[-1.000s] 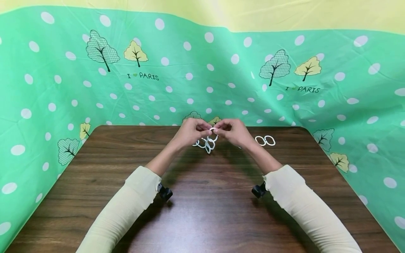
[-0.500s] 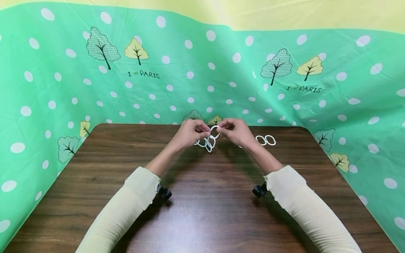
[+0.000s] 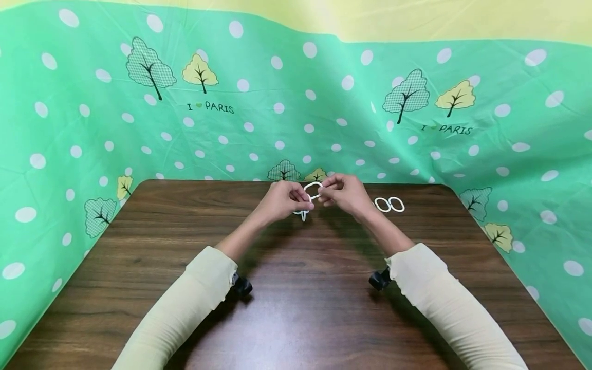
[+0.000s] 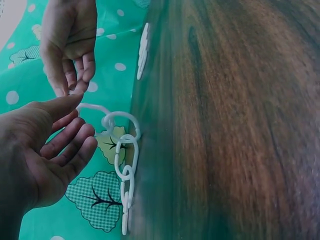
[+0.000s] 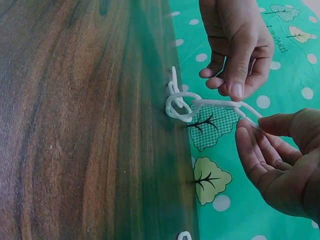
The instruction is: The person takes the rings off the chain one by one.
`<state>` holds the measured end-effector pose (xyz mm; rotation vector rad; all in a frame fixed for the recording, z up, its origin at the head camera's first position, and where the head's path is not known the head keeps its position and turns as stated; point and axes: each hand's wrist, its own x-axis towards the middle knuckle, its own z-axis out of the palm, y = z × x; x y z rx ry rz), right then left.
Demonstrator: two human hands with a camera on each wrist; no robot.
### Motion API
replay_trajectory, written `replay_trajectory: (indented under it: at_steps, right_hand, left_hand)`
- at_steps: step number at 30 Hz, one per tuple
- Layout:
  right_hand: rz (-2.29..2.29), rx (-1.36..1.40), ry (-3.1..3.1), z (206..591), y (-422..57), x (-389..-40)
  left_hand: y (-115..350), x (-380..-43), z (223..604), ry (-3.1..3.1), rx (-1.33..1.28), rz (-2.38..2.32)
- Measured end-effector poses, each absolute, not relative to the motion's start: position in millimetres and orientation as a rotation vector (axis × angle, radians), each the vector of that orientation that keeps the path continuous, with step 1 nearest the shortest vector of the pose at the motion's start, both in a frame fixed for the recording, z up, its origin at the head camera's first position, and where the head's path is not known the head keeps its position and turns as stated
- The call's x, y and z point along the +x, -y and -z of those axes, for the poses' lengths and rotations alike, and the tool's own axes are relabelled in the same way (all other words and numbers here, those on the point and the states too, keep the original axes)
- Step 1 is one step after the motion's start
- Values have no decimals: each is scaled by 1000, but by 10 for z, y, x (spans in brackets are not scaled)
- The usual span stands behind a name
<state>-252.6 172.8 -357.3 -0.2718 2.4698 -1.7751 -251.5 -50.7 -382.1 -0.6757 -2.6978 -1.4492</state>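
White oval plastic links are joined into a chain (image 4: 135,157), which hangs from the hands near the table's far edge. My right hand (image 3: 344,192) pinches a link (image 3: 314,183) at its right side, between thumb and fingertips. My left hand (image 3: 284,200) has its thumb and index finger together on the chain just left of that link, its other fingers loosely bent. From the right wrist side, the pinched link (image 5: 250,109) slants down from the left thumb tip to the right fingers. The chain's lower links trail to the tabletop, partly hidden behind the left hand in the head view.
Two more white links (image 3: 381,198) lie side by side on the brown wooden table (image 3: 296,288), right of my right hand. Behind the table hangs a green dotted curtain (image 3: 259,128) with printed trees. Black wrist cameras (image 3: 379,280) sit below both cuffs.
My left hand has shifted slightly down and right, now covering more of the chain. The link in my right hand has tilted and shows more fully between the hands.
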Motion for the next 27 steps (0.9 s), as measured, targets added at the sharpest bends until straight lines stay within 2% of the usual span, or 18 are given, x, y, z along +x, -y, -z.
replay_trajectory:
  at_steps: [11, 27]
  right_hand:
    - [1793, -190, -2393, 3616, -1732, -2527]
    - [1827, -157, -2278, 3616, -1737, -2505]
  left_hand:
    - [436, -2479, 3849, 2726, -566, 1356]
    - [397, -2488, 3833, 2743, -567, 1284]
